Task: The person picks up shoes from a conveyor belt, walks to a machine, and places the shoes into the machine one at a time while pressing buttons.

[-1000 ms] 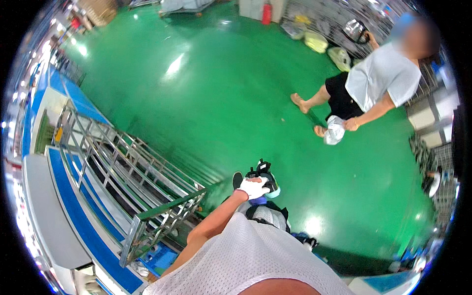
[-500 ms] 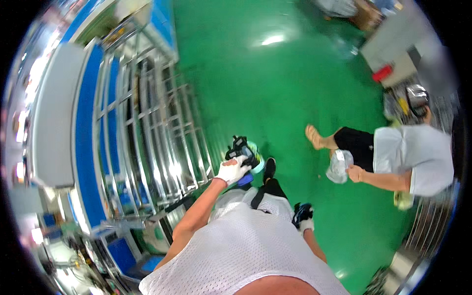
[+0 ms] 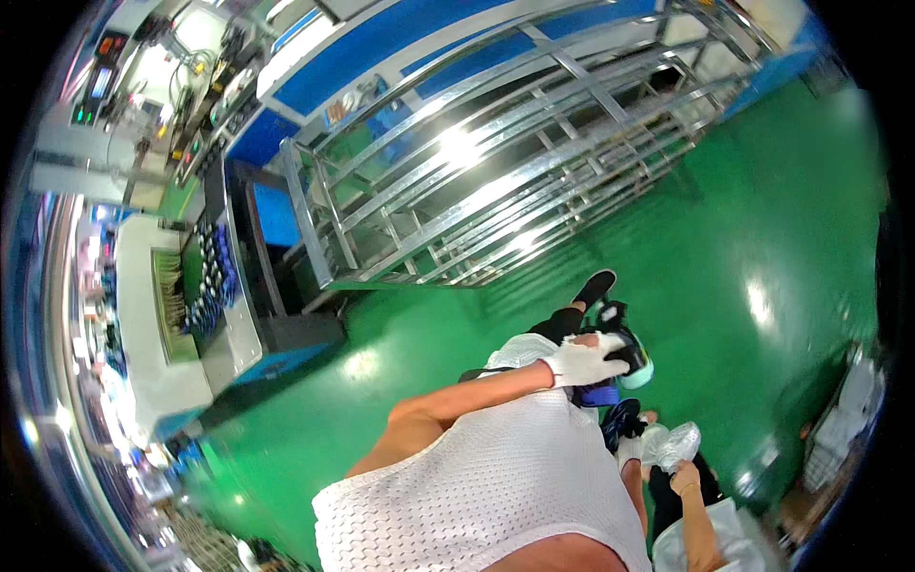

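In front of my body, my left hand wears a white glove and is closed on a cluster of black strappy pieces. Light teal and blue-purple parts show at its edges; it resembles footwear, but blur hides the exact kind. Lower and to the right, beside my hip, my right hand, also gloved, is closed on a black and blue item whose kind I cannot make out. My forearm and shirt partly hide that hand. One of my dark shoes shows beyond the left hand.
A long shiny metal rack crosses the upper middle. Left of it stands a pale machine holding rows of dark and blue pieces. At the lower right, a co-worker's hand holds a clear plastic bag. Green floor surrounds us.
My view has swung left: the rack has shifted from the left side to the top, the pale machine has come in, and the co-worker now appears lower right. Both hands keep their hold.
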Motion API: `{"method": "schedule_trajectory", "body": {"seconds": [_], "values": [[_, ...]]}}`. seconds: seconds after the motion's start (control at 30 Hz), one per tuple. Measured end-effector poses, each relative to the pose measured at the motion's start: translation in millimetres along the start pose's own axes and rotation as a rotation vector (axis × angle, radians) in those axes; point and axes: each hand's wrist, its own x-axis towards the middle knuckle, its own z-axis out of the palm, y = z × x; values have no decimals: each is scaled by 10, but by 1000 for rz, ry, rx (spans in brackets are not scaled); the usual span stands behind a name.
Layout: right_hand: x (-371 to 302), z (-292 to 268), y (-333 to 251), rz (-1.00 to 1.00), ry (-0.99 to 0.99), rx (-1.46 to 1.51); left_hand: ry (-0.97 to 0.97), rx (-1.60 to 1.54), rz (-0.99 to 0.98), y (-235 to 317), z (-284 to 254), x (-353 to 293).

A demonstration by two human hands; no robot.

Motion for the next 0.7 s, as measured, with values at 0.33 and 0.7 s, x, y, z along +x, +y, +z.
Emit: {"method": "schedule_trajectory", "body": {"seconds": [0.33,0.7], "values": [[989,-1139,850,-243,212,-236,-142,176,276,799,137,969],[1943,-1006,-334,-275,562,49,156,134,-267,873,1230,2723]]}}
